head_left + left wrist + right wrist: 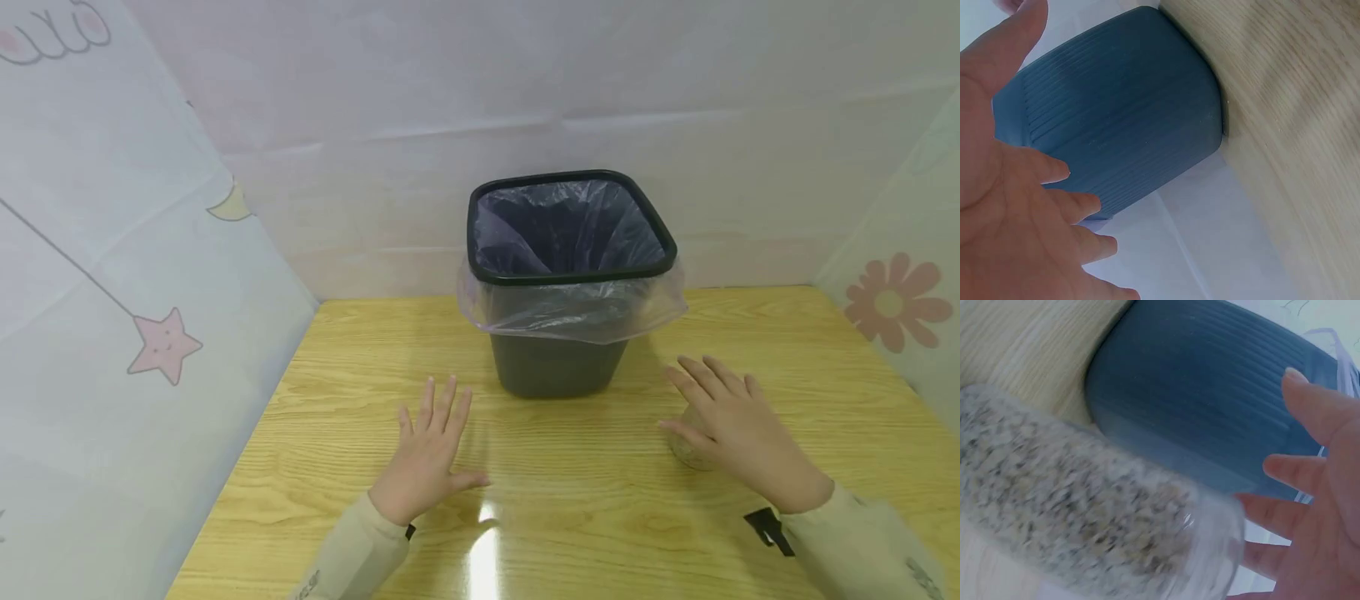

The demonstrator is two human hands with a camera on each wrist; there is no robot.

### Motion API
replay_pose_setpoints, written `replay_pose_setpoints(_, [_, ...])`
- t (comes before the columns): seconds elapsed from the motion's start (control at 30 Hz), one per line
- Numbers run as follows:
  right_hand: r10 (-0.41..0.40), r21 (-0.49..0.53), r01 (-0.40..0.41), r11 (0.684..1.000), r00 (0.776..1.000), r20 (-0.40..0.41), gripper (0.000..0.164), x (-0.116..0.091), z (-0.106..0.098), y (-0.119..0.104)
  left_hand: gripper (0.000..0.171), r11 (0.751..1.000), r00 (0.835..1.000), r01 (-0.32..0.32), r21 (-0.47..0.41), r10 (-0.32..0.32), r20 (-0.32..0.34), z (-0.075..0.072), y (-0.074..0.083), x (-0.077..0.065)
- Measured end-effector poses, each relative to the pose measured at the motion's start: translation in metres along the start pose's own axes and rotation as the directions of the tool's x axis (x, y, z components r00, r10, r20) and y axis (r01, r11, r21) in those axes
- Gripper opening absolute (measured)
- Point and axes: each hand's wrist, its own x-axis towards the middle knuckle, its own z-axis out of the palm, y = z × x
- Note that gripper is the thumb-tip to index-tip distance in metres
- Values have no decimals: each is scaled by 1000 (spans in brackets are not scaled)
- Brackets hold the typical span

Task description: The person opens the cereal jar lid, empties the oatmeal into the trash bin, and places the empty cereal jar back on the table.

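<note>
A clear jar point(1079, 500), filled with pale and dark flakes or granules, stands on the table by my right hand point(731, 433). In the head view that hand partly hides the jar point(686, 450). The right fingers are stretched out near the jar's top in the right wrist view and do not wrap round it. My left hand point(426, 467) is spread above the table with nothing in it. Between and beyond both hands stands a dark trash bin point(558, 367), lined with a thin, see-through purplish bag point(577, 312) folded over its rim.
The wood-grain table point(330, 425) carries the bin near its back edge. Printed pale cloth point(375, 167) hangs behind it and along both sides. A bright reflection shows on the tabletop in front.
</note>
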Motion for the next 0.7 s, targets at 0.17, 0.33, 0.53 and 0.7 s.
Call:
replay_pose_setpoints(0.17, [74, -31, -74, 997, 997, 5, 69, -3, 1, 7, 104, 999, 1000, 2, -45, -2, 0, 4, 0, 2])
replay_pose_setpoints(0.33, [128, -36, -128, 991, 992, -3, 68, -5, 4, 14, 104, 996, 1000, -9, -87, 10, 9, 7, 1, 4])
replay_pose_setpoints(0.53, [109, 2, -110, 994, 993, -53, 58, -9, 9, 20, 103, 987, 1000, -9, -162, 13, 23, 17, 2, 13])
replay_pose_setpoints(0.7, [29, -25, -33, 999, 990, -139, 39, -12, 19, 24, 100, 976, 999, -24, -216, 34, 41, 22, 10, 25])
